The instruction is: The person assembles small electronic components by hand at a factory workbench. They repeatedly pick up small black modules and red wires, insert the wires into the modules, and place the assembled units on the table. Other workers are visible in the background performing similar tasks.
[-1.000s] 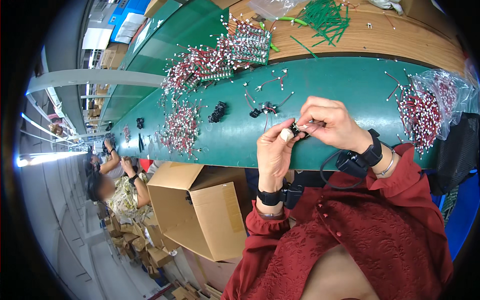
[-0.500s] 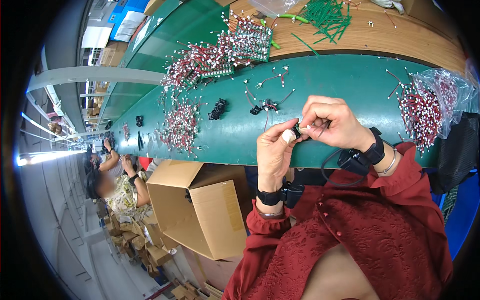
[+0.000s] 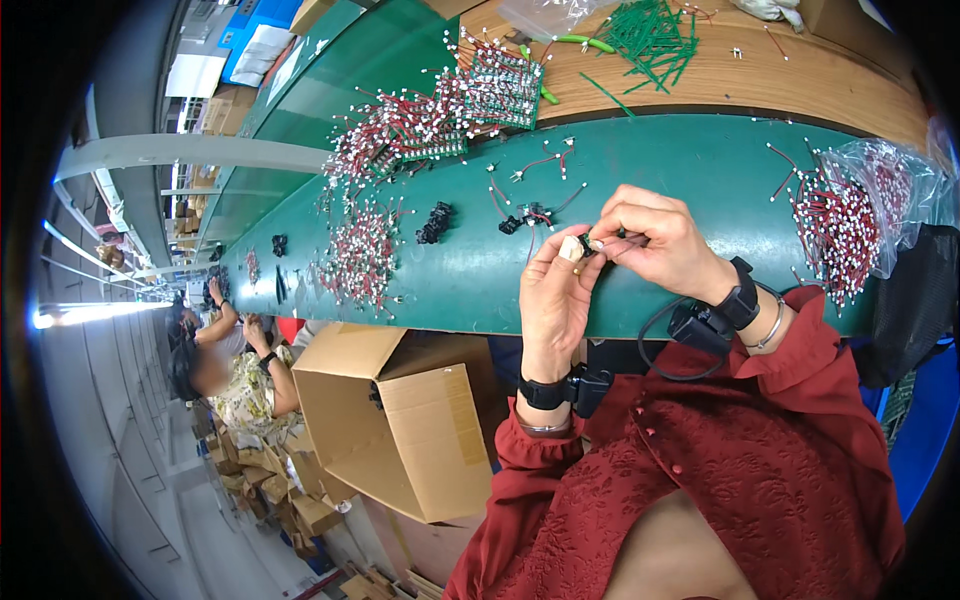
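Over the green conveyor belt point(image 3: 690, 160), my left hand point(image 3: 553, 300) pinches a small black plastic part point(image 3: 587, 243). A whitish cover wraps one of its fingertips. My right hand point(image 3: 660, 240) meets it from the right, its fingers closed on a thin wire lead with a small white connector point(image 3: 597, 245) that touches the black part. Whether the connector sits inside the part I cannot make out. Just beyond my left hand lie small black parts with red leads point(image 3: 530, 217). A cluster of black parts point(image 3: 434, 223) rests farther left.
Loose red-black wire leads point(image 3: 360, 255) lie in a pile at left. Behind them are green circuit boards point(image 3: 505, 90) bristling with leads. A plastic bag point(image 3: 905, 200) spills more at right. Green sticks point(image 3: 650, 45) lie on the wooden table point(image 3: 800, 75). An open cardboard box point(image 3: 440, 430) stands below; co-workers point(image 3: 240, 370) sit at left.
Both hands have shifted slightly, staying together at the black part. My right fingers have tilted and moved a little left, and the white connector shows more plainly between the fingertips.
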Available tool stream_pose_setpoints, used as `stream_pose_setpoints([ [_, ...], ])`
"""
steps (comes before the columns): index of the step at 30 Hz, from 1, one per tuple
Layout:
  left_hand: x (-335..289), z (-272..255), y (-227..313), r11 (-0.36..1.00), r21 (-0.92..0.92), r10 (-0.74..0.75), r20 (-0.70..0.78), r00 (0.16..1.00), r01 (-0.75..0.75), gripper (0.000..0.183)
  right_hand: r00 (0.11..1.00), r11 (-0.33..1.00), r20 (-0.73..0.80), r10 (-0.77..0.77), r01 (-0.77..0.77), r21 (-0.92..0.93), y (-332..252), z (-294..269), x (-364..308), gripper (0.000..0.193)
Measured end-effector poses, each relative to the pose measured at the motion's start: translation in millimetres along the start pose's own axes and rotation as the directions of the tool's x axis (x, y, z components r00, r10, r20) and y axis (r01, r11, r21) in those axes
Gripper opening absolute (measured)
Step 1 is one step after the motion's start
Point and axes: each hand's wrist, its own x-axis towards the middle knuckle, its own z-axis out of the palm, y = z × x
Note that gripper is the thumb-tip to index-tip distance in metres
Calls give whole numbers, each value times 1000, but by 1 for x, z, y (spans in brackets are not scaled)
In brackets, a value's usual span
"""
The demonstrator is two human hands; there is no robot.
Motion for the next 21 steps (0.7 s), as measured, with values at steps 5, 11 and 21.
stream_pose_setpoints([
  [5, 0, -9, 6, 998, -19, -55, -9, 998, 55, 27, 995, 996, 89, 49, -42, -79, -8, -7, 3, 19],
  [11, -2, -19, 16, 1000, 11, -9, -47, 999, 9, 30, 982, 959, 99, 163, -134, -248, -8, -18, 5, 20],
  [21, -8, -16, 11, 969, 246, 57, -108, 993, -29, 24, 988, 859, 127, -94, 145, -492, 3, -8, 0, 15],
])
